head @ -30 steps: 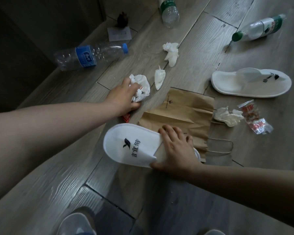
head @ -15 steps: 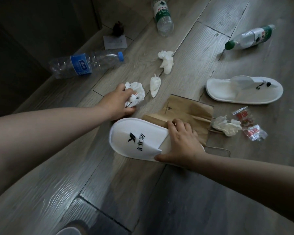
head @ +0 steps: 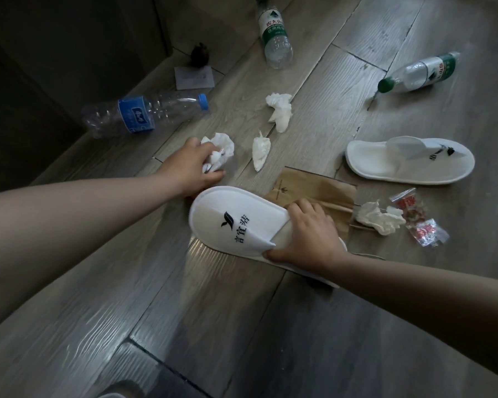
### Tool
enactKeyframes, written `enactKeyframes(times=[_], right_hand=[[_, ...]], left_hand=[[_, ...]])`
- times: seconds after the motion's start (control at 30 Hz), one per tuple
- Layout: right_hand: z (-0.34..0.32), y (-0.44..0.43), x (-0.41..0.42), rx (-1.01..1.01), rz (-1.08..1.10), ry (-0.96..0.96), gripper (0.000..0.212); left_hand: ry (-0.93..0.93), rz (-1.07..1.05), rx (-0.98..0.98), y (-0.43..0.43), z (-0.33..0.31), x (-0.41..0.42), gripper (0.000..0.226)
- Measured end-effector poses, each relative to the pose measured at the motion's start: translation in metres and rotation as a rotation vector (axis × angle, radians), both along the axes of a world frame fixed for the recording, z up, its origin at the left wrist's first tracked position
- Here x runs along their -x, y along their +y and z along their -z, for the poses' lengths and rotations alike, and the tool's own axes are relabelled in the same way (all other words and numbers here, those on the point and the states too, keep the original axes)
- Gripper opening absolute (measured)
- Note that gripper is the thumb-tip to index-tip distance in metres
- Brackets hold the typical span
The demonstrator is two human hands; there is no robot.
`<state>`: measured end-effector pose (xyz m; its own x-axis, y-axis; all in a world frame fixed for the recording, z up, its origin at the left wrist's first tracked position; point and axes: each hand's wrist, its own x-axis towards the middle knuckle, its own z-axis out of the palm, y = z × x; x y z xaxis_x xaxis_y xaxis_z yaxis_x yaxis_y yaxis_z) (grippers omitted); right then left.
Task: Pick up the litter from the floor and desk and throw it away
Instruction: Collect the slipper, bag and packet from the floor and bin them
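Note:
My left hand (head: 189,168) grips a crumpled white tissue (head: 220,152) on the wooden floor. My right hand (head: 308,237) holds a white slipper (head: 236,219) by its opening, thumb under the sole edge, lifted over a flat brown paper bag (head: 314,191). Two more crumpled tissues (head: 260,150) (head: 281,110) lie beyond the bag. Another tissue (head: 378,218) and clear red-printed wrappers (head: 417,222) lie to the right of the bag.
A blue-label plastic bottle (head: 144,116) lies at the left near a dark wall. Two green-label bottles (head: 275,33) (head: 420,71) lie further back. A second white slipper (head: 408,160) rests at the right. A small card (head: 194,77) and a dark lump (head: 199,54) sit by the wall.
My left hand has closed its fingers round the tissue. My right hand has raised the slipper's heel end and shifted it up and left over the bag.

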<state>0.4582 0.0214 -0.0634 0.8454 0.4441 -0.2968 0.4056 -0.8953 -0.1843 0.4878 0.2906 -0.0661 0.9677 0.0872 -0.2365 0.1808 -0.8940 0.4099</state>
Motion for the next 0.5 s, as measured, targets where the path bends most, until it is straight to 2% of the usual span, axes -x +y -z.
enactKeyframes(times=[0.17, 0.27, 0.33, 0.43, 0.5], right_hand=[[0.001, -0.001, -0.002, -0.064, 0.023, 0.004, 0.071], [0.0, -0.002, -0.003, -0.068, 0.037, 0.03, 0.072], [-0.001, -0.003, -0.004, -0.079, 0.036, 0.018, 0.085], [-0.004, -0.004, -0.015, 0.0, 0.001, 0.034, 0.129], [-0.004, -0.005, -0.032, 0.064, 0.015, 0.088, 0.147]], left_hand=[[-0.046, -0.052, 0.015, 0.01, -0.008, -0.006, 0.052], [-0.022, -0.036, 0.004, 0.01, -0.005, 0.0, 0.05], [-0.028, -0.025, -0.005, 0.009, -0.003, 0.002, 0.045], [-0.033, -0.028, 0.006, 0.008, -0.001, 0.002, 0.043], [-0.031, -0.031, 0.001, 0.007, -0.002, 0.0, 0.041]])
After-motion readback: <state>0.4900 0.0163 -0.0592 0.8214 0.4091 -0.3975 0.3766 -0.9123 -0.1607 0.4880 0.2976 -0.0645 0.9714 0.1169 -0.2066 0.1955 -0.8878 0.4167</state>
